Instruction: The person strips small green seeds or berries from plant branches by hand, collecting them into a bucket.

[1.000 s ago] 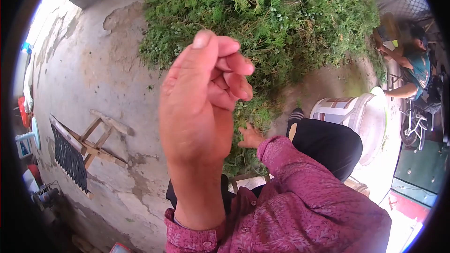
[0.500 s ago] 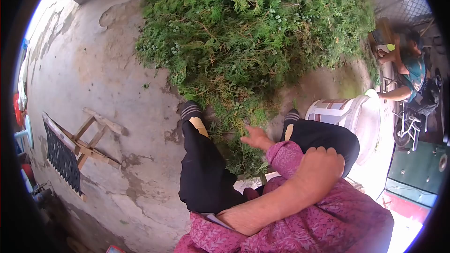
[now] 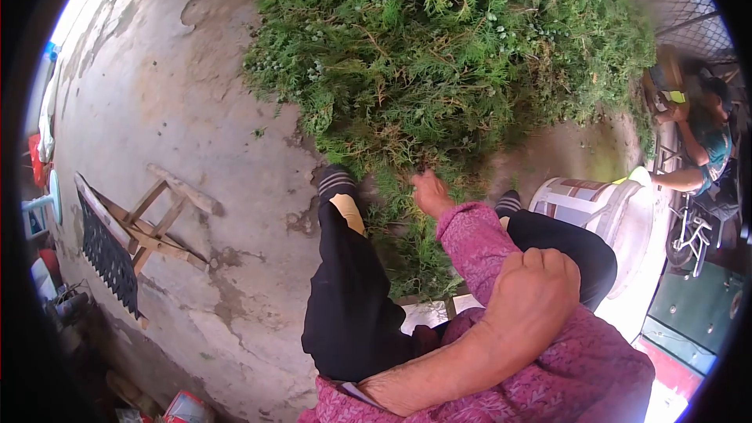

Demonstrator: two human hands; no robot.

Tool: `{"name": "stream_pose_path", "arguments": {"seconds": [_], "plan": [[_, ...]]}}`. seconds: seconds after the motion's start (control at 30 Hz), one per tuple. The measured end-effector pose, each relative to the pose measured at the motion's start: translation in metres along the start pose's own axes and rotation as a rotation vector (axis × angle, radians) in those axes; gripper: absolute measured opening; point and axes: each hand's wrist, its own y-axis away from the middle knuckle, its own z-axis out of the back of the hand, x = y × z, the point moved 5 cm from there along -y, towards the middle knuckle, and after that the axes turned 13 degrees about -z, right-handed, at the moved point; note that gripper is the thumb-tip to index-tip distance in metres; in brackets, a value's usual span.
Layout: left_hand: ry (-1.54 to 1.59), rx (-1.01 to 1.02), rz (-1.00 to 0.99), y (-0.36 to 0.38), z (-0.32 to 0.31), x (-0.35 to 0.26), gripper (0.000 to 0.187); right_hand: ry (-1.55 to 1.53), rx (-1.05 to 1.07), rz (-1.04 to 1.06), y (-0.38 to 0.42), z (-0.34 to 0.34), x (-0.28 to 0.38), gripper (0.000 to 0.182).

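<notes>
A large heap of green conifer branches, some with small pale cones, lies on the floor in front of me. My right hand, out of a pink patterned sleeve, is at the heap's near edge between my feet. Its fingers are curled together among the sprigs, and what they hold is too small to make out. My left hand crosses my lap and lies over my right sleeve near my bent knee. Its fingers are closed and bend out of sight, so what is under them is hidden.
A white bucket stands at my right knee. A folding stool with a black woven seat lies on the concrete floor at left. Another person sits at far right beside a bicycle. Loose twigs lie between my feet.
My right hand has reached forward to the sprigs, and its outstretched fingers have curled in. My left hand stays over the right sleeve. The whole view has shifted slightly.
</notes>
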Motion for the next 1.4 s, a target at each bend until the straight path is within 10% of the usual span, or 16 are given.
{"name": "stream_pose_path", "arguments": {"seconds": [0.2,0.37,0.57,1.1,1.3,1.4], "plan": [[-0.009,0.049,-0.003,0.001,-0.008,-0.006,0.016,0.050,0.086,-0.180,0.024,-0.031,-0.031,0.011],[0.055,0.145,-0.060,0.003,-0.019,-0.017,0.013,-1.027,0.395,-0.784,0.049,-0.055,-0.079,0.019],[0.049,0.208,-0.092,0.001,-0.023,-0.026,0.012,-1.863,0.566,-0.780,0.042,-0.031,-0.088,0.010],[0.038,0.234,-0.103,-0.003,-0.024,-0.025,0.013,-1.884,0.699,-0.764,0.046,-0.020,-0.079,0.014],[0.009,0.246,-0.079,-0.003,-0.025,-0.020,0.014,-1.361,0.323,-0.491,-0.001,-0.021,-0.081,0.007],[-0.025,0.204,-0.046,-0.002,-0.020,-0.014,0.010,-0.626,-0.084,-0.212,-0.029,-0.015,-0.077,0.011]]}}
